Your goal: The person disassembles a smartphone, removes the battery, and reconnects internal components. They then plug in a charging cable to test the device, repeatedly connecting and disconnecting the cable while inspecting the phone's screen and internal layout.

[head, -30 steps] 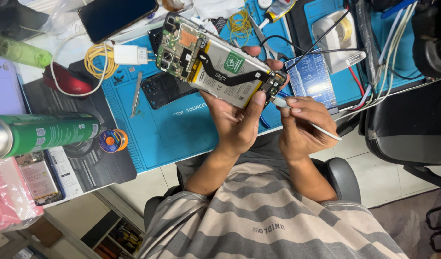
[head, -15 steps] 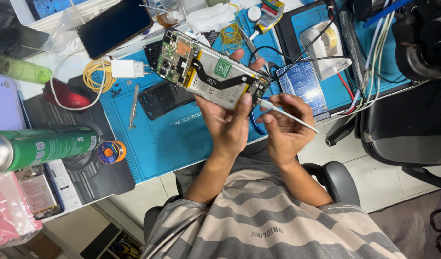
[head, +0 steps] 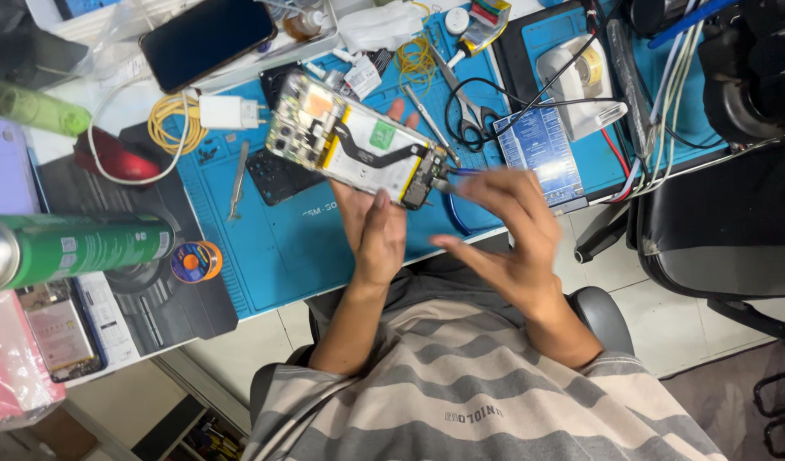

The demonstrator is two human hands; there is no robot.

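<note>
Phone (head: 358,152), opened with its back cover off and its circuit boards, black flex cable and pale battery exposed, is being held above the blue work mat (head: 282,248), tilted with its camera end toward the upper left. Left hand (head: 377,224) is supporting the phone from beneath, its fingers wrapping up behind the body and its thumb lying along the lower edge. Right hand (head: 508,230) is sitting just beside the phone's lower end; it is motion-blurred, its fingers are spread loosely, and whether the fingertips are pinching a thin tool at the phone's edge cannot be told.

On the mat under the phone, a dark phone cover (head: 277,175) is lying flat, with metal tweezers (head: 237,177) just to its left. A white charger (head: 226,111) with a coiled yellow cable (head: 166,128) is resting near the mat's upper left corner. A solder spool (head: 196,260) is lying at the mat's left edge, near a green spray can (head: 77,248). A black-screened phone (head: 206,38) is lying further up the bench.
</note>
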